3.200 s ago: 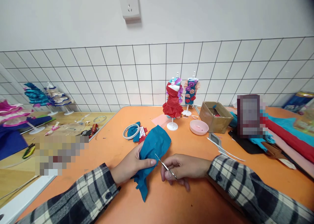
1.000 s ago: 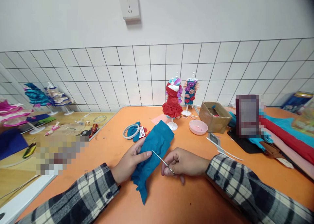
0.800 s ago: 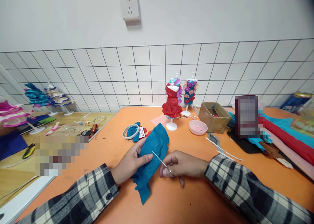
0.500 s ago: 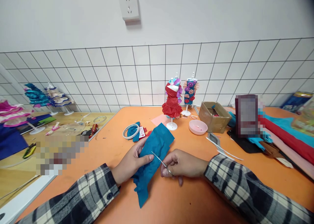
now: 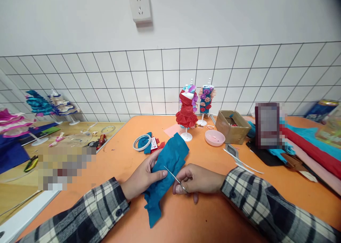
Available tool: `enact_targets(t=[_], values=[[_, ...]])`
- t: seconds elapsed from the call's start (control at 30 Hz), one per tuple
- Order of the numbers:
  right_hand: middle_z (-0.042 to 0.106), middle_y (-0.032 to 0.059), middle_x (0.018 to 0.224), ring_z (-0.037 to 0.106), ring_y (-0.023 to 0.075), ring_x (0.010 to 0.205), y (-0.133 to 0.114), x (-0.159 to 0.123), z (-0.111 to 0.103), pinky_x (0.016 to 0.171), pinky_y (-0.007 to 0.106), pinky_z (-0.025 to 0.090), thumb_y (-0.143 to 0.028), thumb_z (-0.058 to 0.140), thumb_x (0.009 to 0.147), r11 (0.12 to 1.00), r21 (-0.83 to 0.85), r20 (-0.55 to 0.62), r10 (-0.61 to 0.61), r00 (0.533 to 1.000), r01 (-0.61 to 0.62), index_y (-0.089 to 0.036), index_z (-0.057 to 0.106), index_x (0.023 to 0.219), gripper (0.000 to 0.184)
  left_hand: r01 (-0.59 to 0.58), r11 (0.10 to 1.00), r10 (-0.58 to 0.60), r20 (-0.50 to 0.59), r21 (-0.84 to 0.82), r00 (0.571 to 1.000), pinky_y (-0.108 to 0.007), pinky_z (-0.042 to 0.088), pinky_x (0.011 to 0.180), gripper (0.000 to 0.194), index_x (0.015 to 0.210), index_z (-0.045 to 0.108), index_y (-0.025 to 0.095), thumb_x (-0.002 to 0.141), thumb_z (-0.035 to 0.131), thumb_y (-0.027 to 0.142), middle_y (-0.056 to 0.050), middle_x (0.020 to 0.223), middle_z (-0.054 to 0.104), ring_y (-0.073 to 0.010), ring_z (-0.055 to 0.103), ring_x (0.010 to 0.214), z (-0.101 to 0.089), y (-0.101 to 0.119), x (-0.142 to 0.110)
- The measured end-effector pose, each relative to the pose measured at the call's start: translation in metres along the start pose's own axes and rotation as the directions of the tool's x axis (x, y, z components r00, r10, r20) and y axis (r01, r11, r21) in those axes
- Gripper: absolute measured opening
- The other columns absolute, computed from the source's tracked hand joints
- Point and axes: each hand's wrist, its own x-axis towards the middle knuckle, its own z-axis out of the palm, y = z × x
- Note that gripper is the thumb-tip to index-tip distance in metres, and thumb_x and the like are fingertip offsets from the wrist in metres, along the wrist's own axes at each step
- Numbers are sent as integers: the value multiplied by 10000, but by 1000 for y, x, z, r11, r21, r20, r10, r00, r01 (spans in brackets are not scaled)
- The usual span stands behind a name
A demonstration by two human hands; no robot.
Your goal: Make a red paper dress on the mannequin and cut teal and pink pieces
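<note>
A wrinkled teal piece of crepe paper or cloth (image 5: 170, 154) slants across the middle, its lower end ragged and hanging down. My left hand (image 5: 145, 175) grips it at its left side, thumb on top and fingers behind. In my right hand (image 5: 195, 179) is a small pair of metal scissors (image 5: 174, 177), the fingers curled round the handles. The blades lie over the teal piece, their tips close to my left thumb. Whether they are cutting in at this instant, I cannot tell.
Behind my hands stand a mini dress form in red (image 5: 187, 111) and a flowered one (image 5: 206, 99). Near them are a pink bowl (image 5: 215, 138), a cardboard box (image 5: 231, 129) and a tape roll (image 5: 135, 143). Coloured rolls (image 5: 314, 150) lie at the right.
The scissors and my right hand have shifted slightly down and left. The lower end of the teal piece has swung a little down and left. My left hand is almost still.
</note>
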Motion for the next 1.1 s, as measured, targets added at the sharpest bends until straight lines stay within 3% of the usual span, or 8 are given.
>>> enact_targets(t=[0.13, 0.33, 0.67, 0.8, 0.97, 1.1], values=[[442, -43, 637, 467, 58, 572, 1, 0, -1, 396, 94, 418, -640, 730, 670, 1000, -10, 11, -13, 1000, 13, -122, 647, 828, 548, -4, 1000, 4, 2, 16, 1000, -444, 369, 1094, 695, 1370, 475, 205, 755, 779, 316, -111, 1418, 518, -330, 500, 1277, 0, 0, 0], [493, -36, 644, 498, 61, 544, 3, 1, -2, 435, 138, 457, -628, 745, 662, 1000, -11, 8, 13, 1000, -13, -129, 644, 878, 553, 1, 1000, -2, 14, 21, 1000, -420, 426, 1023, 723, 1391, 444, 204, 758, 775, 321, -115, 1366, 556, -319, 536, 1227, -1, 1, 0], [491, -45, 616, 509, 58, 530, 4, 2, -3, 490, 174, 511, -667, 724, 670, 999, -30, 29, -9, 1000, 10, -123, 645, 862, 582, 29, 999, -29, 9, 25, 1000, -385, 414, 1034, 744, 1382, 458, 219, 732, 795, 348, -97, 1380, 545, -310, 483, 1285, 1, 2, -1], [457, -58, 585, 479, 46, 506, 4, 2, -3, 461, 148, 480, -628, 730, 695, 1000, -10, 55, -14, 998, 15, -118, 642, 839, 537, 54, 998, -55, 72, 21, 996, -388, 448, 975, 748, 1388, 432, 198, 748, 780, 369, -112, 1300, 592, -306, 550, 1194, 1, 3, -2], [463, -63, 585, 498, 41, 515, 4, 0, -5, 491, 151, 507, -618, 742, 683, 1000, -16, 21, 4, 1000, -4, -116, 651, 828, 530, 46, 998, -48, 39, 43, 998, -344, 469, 925, 715, 1361, 438, 193, 755, 780, 358, -93, 1160, 641, -259, 595, 1095, -1, 3, -1], [461, -68, 573, 491, 34, 496, 5, -1, -7, 467, 136, 492, -598, 736, 706, 999, 32, 40, -18, 999, 17, -120, 673, 859, 506, 50, 999, -50, 9, 9, 999, -270, 506, 684, 910, 1475, 230, 255, 759, 781, 362, -27, 895, 656, -190, 645, 799, -2, 4, -2]])
